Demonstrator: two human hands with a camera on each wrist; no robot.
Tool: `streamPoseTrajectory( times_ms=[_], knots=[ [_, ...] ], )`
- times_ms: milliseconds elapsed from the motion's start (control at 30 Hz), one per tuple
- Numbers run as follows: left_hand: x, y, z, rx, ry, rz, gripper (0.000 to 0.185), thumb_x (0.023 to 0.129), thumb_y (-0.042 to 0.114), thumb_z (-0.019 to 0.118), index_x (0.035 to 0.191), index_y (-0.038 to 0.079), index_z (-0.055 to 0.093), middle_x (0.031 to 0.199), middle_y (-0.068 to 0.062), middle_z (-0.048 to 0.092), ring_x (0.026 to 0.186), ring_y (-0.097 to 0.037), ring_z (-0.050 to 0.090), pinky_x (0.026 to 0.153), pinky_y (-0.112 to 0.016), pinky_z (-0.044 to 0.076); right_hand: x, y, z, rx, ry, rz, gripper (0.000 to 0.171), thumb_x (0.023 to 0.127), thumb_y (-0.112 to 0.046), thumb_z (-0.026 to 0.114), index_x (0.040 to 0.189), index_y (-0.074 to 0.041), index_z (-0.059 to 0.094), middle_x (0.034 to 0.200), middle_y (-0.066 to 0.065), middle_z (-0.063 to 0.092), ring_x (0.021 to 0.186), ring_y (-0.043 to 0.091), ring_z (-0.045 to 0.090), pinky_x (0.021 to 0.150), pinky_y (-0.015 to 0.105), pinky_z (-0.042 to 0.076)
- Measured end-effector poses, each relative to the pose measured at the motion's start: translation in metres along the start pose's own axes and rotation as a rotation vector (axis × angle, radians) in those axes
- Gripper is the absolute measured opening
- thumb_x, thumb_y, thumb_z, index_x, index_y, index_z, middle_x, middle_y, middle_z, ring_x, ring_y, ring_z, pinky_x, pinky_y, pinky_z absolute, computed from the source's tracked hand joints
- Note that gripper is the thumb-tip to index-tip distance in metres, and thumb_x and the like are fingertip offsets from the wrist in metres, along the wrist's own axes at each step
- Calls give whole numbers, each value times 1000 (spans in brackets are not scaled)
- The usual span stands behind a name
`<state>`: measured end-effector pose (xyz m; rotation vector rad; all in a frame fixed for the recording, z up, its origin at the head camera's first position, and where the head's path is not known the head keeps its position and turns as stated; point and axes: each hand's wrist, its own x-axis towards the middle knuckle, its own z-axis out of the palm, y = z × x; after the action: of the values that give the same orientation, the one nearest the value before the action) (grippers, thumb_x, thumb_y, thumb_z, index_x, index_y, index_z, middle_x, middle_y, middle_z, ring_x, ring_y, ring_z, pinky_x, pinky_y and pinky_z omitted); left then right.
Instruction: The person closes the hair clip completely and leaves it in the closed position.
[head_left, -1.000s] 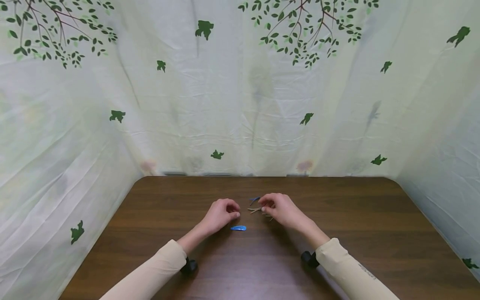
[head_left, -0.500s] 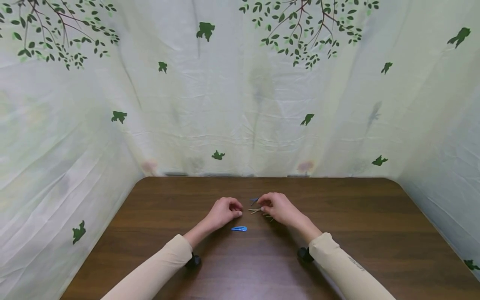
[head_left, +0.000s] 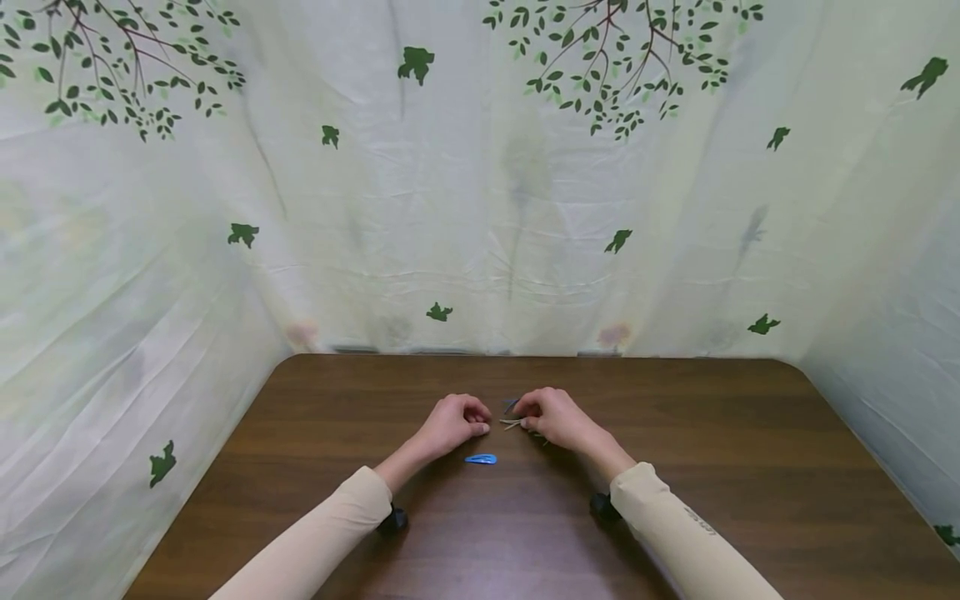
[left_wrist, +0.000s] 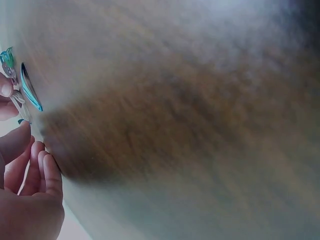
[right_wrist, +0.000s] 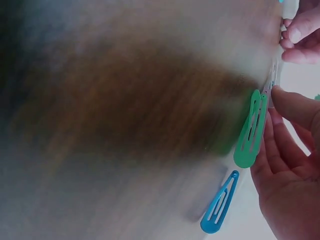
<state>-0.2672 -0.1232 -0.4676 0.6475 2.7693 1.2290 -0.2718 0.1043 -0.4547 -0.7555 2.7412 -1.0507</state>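
Hair clips [head_left: 516, 422] sit in a small bunch at the middle of the bench [head_left: 720, 450], right under your right hand [head_left: 553, 417], and one blue clip [head_left: 480, 459] lies apart on the wood, just nearer to you than your left hand [head_left: 452, 423]. Your right grip is curled over the bunch: in the right wrist view your thumb and fingers touch a green clip [right_wrist: 251, 131], with a blue one [right_wrist: 219, 202] lying free below it, though whether the green one is truly pinched is too blurred to say. Your left grip is loosely curled beside the bunch, and in the left wrist view its fingers [left_wrist: 44, 167] hold nothing. To do this well, you should probably work one clip at a time: press the left fingertips on the neighbours so they don't slide, and take the green clip by its wide end, not the thin tip.
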Motion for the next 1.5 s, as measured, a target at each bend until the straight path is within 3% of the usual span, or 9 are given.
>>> streamPoseTrajectory(
  times_ms=[733,1033,1500],
  knots=[
    [0,1,2,5,6,7,8,83,5,76,91,5,75,80,3,61,74,-13,59,68,-26,49,4,5,3,4,3,59,4,86,-9,75,89,-12,76,77,-9,68,73,9,57,68,30,49],
    [-1,1,0,-23,2,-5,8,84,5,75,92,5,75,79,3,64,73,-13,60,68,-26,50,3,3,2,-4,8,28,6,87,-9,75,82,-13,74,72,-10,66,69,10,55,66,30,47],
    [-6,7,-10,-75,57,-23,12,85,6,75,97,3,74,82,1,67,75,-16,61,68,-27,50,-3,-11,-5,-9,55,19,4,90,-13,73,89,-10,75,77,-9,66,72,10,56,68,30,49]
  ],
)
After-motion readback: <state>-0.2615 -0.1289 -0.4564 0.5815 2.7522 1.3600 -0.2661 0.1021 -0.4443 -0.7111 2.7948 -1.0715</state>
